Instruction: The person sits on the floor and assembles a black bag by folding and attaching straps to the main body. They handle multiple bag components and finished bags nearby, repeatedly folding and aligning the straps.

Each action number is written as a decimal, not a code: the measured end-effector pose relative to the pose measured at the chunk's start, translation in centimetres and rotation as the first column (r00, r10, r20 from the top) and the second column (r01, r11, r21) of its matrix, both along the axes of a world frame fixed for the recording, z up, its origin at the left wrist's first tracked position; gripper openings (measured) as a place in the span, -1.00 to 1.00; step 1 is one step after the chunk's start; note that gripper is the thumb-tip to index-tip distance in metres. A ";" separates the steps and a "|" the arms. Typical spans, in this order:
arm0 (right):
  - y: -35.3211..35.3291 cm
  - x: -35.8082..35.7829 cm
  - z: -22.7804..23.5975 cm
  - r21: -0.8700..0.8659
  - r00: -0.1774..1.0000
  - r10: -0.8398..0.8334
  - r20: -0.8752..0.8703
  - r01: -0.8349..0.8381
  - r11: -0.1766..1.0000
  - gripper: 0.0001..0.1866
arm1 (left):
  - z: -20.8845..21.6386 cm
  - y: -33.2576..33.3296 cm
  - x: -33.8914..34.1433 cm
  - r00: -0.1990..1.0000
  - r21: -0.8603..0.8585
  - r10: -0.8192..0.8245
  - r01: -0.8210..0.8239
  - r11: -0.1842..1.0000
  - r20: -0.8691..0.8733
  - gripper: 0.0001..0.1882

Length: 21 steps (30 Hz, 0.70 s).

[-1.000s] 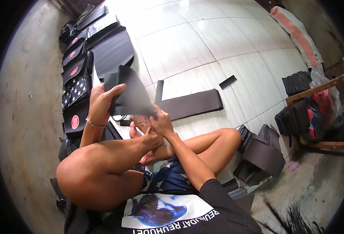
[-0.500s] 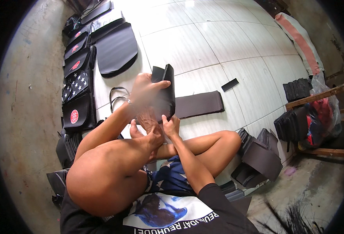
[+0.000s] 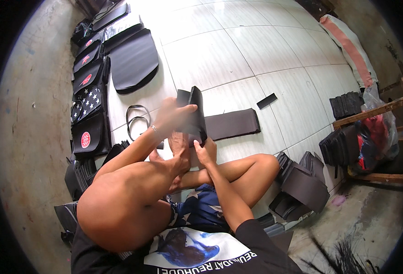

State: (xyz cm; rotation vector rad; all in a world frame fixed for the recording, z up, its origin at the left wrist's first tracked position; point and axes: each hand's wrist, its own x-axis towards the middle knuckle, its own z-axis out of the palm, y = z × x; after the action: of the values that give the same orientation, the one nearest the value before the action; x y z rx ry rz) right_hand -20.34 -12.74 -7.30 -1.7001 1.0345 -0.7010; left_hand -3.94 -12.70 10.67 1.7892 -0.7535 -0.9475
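A folded black piece (image 3: 196,109), like stiff leather or vinyl, stands nearly upright above my crossed legs. My left hand (image 3: 170,114) is closed around its upper left part, with the thumb laid across it; a smeared patch covers some of the fingers. Low on the same piece, my right hand (image 3: 206,151) grips the bottom corner, thumb against its face. Just behind and to the right, a stack of long dark strips (image 3: 234,124) lies on the tiles. One small black rectangle (image 3: 267,101) lies apart, farther right.
Black bag flaps with red emblems (image 3: 86,139) line the left wall beside a rounded black stack (image 3: 134,61). A black strap loop (image 3: 138,119) lies near my left wrist. Dark curved pieces (image 3: 304,185) sit by my right knee, near a wooden frame (image 3: 375,112).
Both hands and the folded black piece have come slightly nearer to me. My hands keep their grip on it.
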 end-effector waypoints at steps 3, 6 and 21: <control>-2.0 -3.0 1.1 0.041 0.998 0.056 0.030 -0.057 0.998 -0.51 | -1.8 0.1 0.3 0.991 0.007 0.035 -0.035 0.999 -0.127 -0.72; -3.7 -3.6 2.3 0.127 0.972 0.104 0.213 -0.133 0.983 -0.52 | -2.0 2.4 1.2 0.946 -0.037 0.124 -0.141 0.989 -0.299 -0.80; 0.1 5.7 5.7 0.037 0.944 0.209 0.255 -0.225 0.974 -0.54 | -7.3 8.7 1.2 0.862 0.050 0.327 -0.335 0.941 -0.388 -0.77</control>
State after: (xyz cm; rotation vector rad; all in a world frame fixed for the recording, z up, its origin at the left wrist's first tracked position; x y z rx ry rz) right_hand -14.64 -12.61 -1.59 -1.5916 0.6750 -0.7081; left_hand -2.76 -4.04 3.38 1.5737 -0.1889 -1.0133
